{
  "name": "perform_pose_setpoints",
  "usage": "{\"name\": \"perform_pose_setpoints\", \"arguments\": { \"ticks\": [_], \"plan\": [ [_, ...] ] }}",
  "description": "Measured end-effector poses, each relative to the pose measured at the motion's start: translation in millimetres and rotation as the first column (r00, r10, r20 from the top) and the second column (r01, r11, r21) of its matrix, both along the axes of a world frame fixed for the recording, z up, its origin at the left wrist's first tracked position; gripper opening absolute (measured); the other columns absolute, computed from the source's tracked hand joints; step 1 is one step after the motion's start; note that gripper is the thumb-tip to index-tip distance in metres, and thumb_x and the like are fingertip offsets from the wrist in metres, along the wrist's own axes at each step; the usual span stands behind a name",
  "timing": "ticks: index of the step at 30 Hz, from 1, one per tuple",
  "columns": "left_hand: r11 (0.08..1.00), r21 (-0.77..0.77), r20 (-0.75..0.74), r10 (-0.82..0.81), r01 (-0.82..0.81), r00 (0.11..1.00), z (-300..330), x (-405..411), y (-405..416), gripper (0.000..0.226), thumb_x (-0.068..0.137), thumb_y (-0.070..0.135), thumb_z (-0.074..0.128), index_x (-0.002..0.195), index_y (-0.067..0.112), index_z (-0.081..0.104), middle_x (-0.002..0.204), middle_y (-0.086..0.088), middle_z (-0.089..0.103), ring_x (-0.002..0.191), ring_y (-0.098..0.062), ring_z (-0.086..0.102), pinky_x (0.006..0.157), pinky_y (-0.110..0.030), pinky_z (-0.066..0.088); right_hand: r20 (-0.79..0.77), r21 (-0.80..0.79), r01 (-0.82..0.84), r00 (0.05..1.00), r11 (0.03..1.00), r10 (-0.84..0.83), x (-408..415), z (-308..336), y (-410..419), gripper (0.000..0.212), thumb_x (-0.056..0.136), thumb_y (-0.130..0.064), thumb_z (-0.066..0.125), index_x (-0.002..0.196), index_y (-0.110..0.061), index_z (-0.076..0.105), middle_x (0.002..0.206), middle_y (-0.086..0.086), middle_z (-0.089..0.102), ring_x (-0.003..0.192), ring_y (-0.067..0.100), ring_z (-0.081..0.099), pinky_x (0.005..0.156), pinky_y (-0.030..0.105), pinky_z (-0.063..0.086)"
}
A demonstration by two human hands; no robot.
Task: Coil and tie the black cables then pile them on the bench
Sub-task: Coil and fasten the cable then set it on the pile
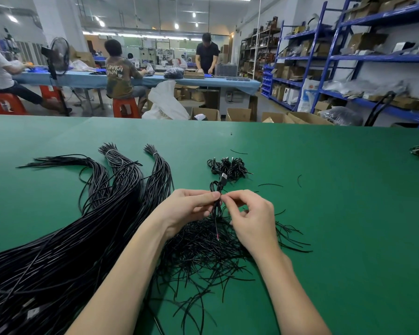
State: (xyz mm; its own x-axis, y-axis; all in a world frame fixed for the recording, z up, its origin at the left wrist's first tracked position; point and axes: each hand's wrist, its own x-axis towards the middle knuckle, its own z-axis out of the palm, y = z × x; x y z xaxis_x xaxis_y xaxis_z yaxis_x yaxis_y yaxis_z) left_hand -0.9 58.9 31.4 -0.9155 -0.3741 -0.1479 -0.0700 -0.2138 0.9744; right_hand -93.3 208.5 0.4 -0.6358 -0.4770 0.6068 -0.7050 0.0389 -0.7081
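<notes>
The green table (324,213) carried all the stock, with the work kept in front of the person near the middle. Largest item: a mass of long uncoiled black cables (58,250) fanned across the left side, some ends bundled with pale ties at the far tips, likely laid there as the supply so single lengths can be drawn off toward the left hand. Next: a loose scatter of short black tie wires (203,257) lay directly under both wrists, probably kept close so a tie can be picked up without reaching. Beyond the hands sat a small pile of finished coils (228,166), well apart from the uncoiled stock, so done and undone work stayed separate.

The left hand (189,209) pinched one coiled cable (217,201) at its waist between thumb and fingertips, holding it upright above the scatter; its plug end pointed away toward the pile. The right hand (249,218) had its fingers curled, thumb and forefinger pinching at the same waist, apparently on a tie wire, though the tie itself was too thin to make out. Judgement: tying step in progress; coil not yet piled.
</notes>
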Motion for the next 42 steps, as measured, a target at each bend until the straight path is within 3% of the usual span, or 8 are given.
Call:
{"name": "perform_pose_setpoints", "arguments": {
  "ticks": [10,15,22,30,33,36,38,42],
  "plan": [
    [0.825,-0.558,-0.166,-0.002,-0.092,0.986,0.6,4.4,-1.0,0.02,0.084,0.021,0.081,0.104,0.018,0.081,0.093,0.005,0.079,0.09,-0.005,0.073,0.083,-0.018,0.054,0.593,-0.023,-0.109,0.799,0.994,0.101,-4.1,2.1,-2.2,0.018,0.095,-0.023,0.072,0.081,-0.015,0.078,0.062,-0.004,0.066,0.05,0.008,0.059,0.054,0.024,0.055],
    [0.862,-0.496,-0.151,0.035,-0.106,0.988,2.0,2.6,1.2,0.023,0.081,0.023,0.083,0.101,0.013,0.081,0.079,0.003,0.077,0.072,-0.005,0.067,0.072,-0.015,0.052,0.9,-0.424,-0.18,0.024,0.888,0.435,-2.7,10.5,1.3,0.011,0.091,-0.015,0.072,0.092,-0.004,0.073,0.07,0.003,0.065,0.053,0.006,0.056,0.044,0.012,0.048],
    [0.997,-0.005,-0.007,0.081,-0.081,0.997,6.9,5.6,-4.4,0.046,0.064,0.029,0.083,0.102,0.002,0.078,0.094,-0.009,0.076,0.073,-0.01,0.063,0.063,-0.017,0.055,0.452,0.053,-0.214,0.876,0.975,0.168,-2.2,18.7,9.2,0.013,0.092,-0.016,0.074,0.099,-0.028,0.074,0.098,-0.006,0.076,0.063,0.005,0.065,0.057,0.02,0.054],
    [1.0,-0.004,0.008,0.008,-0.008,1.0,6.1,4.6,-3.7,0.045,0.066,0.027,0.083,0.104,0.003,0.079,0.095,-0.009,0.07,0.074,-0.009,0.058,0.067,-0.017,0.055,0.119,0.006,-0.055,0.991,0.998,0.054,-4.6,11.9,7.7,0.009,0.082,-0.032,0.084,0.079,-0.037,0.078,0.08,-0.021,0.073,0.062,0.005,0.056,0.059,0.009,0.041],
    [0.996,-0.093,-0.069,0.008,-0.015,0.998,6.4,3.4,-1.2,0.035,0.072,0.026,0.084,0.1,0.006,0.08,0.082,-0.003,0.071,0.066,-0.009,0.058,0.07,-0.017,0.052,0.513,-0.124,-0.083,0.848,0.989,0.135,-1.6,10.4,-0.4,0.007,0.084,-0.023,0.082,0.078,-0.023,0.081,0.068,-0.012,0.069,0.053,0.004,0.049,0.049,0.014,0.039],
    [0.952,-0.28,-0.134,0.09,-0.125,0.987,6.4,1.0,1.0,0.027,0.074,0.024,0.085,0.097,0.01,0.08,0.085,-0.002,0.077,0.07,-0.007,0.065,0.073,-0.017,0.052,0.871,-0.49,-0.043,0.01,0.871,0.491,9.1,12.5,-8.0,0.005,0.075,-0.012,0.079,0.076,-0.007,0.077,0.067,0.0,0.063,0.048,0.005,0.046,0.037,0.014,0.034],
    [0.955,-0.26,-0.108,0.118,-0.142,0.987,7.1,0.9,0.0,0.031,0.069,0.029,0.087,0.094,0.012,0.082,0.088,-0.008,0.076,0.068,-0.01,0.062,0.074,-0.02,0.053,0.87,-0.492,-0.054,-0.069,0.869,0.488,10.6,12.7,-10.1,0.006,0.076,-0.013,0.079,0.075,-0.007,0.077,0.067,0.0,0.063,0.048,0.005,0.048,0.037,0.013,0.035],
    [0.992,0.042,0.003,0.119,-0.119,0.993,6.8,1.4,-0.5,0.032,0.065,0.026,0.084,0.091,0.006,0.081,0.085,-0.007,0.07,0.061,-0.007,0.059,0.057,-0.017,0.052,0.629,-0.079,-0.008,0.775,0.997,0.056,9.0,9.9,-12.0,0.013,0.086,-0.034,0.081,0.092,-0.024,0.077,0.082,-0.012,0.076,0.054,0.004,0.058,0.049,0.02,0.049]
  ]
}}
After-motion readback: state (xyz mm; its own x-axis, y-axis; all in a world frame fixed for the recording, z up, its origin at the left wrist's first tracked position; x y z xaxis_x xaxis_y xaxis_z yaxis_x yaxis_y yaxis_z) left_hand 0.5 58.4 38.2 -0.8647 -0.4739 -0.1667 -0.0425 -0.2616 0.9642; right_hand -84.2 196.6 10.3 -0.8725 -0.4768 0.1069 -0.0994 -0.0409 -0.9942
